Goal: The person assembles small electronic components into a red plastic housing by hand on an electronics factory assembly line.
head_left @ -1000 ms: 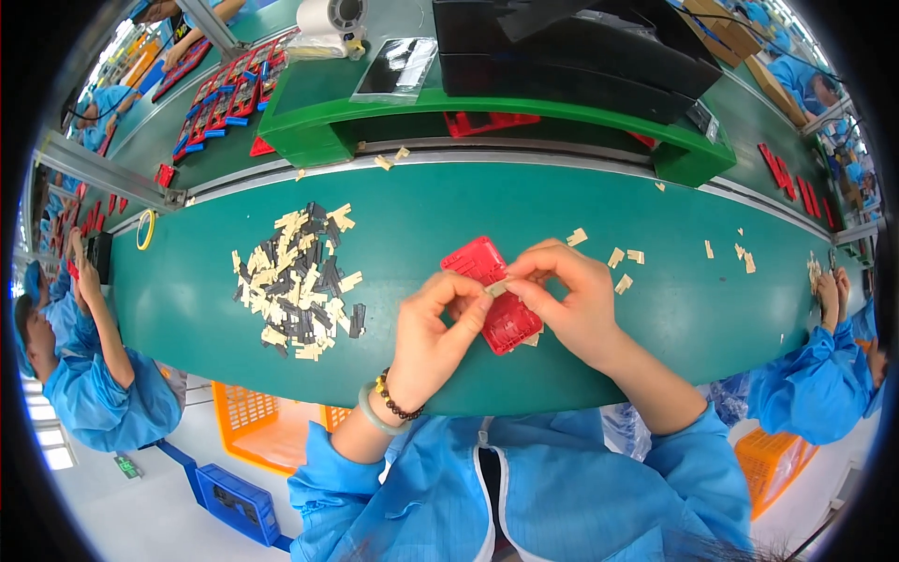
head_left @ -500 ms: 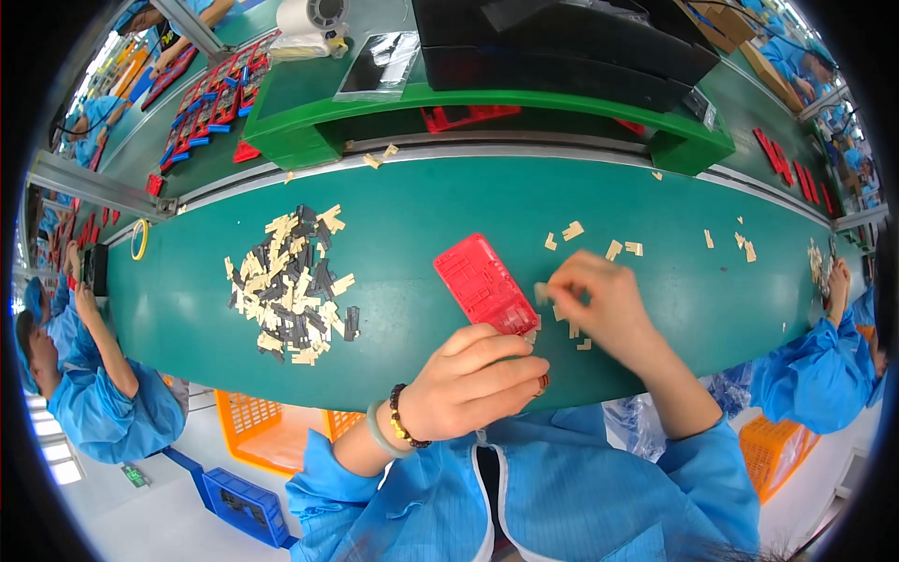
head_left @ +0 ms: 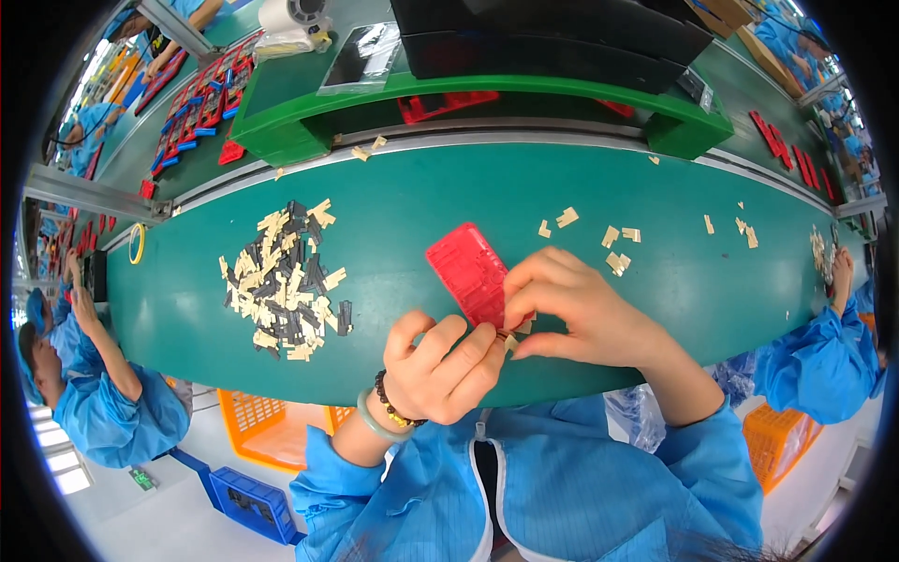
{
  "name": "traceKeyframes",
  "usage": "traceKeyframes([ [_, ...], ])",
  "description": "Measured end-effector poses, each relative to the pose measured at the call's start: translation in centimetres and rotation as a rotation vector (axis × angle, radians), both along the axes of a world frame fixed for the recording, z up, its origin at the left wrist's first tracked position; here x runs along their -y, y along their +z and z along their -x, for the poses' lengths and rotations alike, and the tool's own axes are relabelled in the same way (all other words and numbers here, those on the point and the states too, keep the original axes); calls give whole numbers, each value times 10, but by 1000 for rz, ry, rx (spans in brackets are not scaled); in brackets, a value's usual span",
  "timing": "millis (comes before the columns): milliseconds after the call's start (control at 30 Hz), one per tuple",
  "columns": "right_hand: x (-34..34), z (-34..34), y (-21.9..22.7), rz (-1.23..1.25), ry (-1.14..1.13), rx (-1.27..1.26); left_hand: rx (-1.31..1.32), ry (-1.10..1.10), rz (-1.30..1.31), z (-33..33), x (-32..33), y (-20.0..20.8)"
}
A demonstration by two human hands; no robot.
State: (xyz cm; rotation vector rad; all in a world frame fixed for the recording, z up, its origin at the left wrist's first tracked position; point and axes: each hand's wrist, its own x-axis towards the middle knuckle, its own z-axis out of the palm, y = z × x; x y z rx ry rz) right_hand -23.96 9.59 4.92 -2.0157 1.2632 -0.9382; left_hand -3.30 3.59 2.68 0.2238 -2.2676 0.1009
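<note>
A red rectangular plastic housing lies tilted on the green bench, its moulded inner side facing up. My left hand, wearing a beaded bracelet and a pale bangle, is closed at the housing's lower end. My right hand meets it there from the right, its fingers along the housing's edge. Between right thumb and fingers is a small cream piece, partly hidden. The fingers cover the housing's lower end. Right of it, loose cream notched pieces are scattered.
A pile of cream and black pieces spreads on the left. Across the back stands a green raised shelf bearing a black box. A yellow tape ring is at far left. Co-workers in blue sit at both sides.
My right hand has moved left from the scattered pieces to the housing's lower end, bringing a pale piece. My left fingers have curled more there. Cream pieces formerly under my right hand now show.
</note>
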Motion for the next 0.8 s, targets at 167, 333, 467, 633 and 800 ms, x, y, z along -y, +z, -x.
traceKeyframes([
  [167,0,-2,0,62,11,-101,3,4,15,1,-3,-3],
  [333,-11,11,-14,13,52,-229,87,117,-258,9,2,-3],
  [467,-6,10,-22,196,-417,-746,179,122,-693,9,15,-13],
  [633,16,-30,-16,472,-367,-604,166,81,-859,3,22,-8],
  [800,54,-37,-16,718,-299,-587,-317,-159,-1698,-14,44,-12],
])
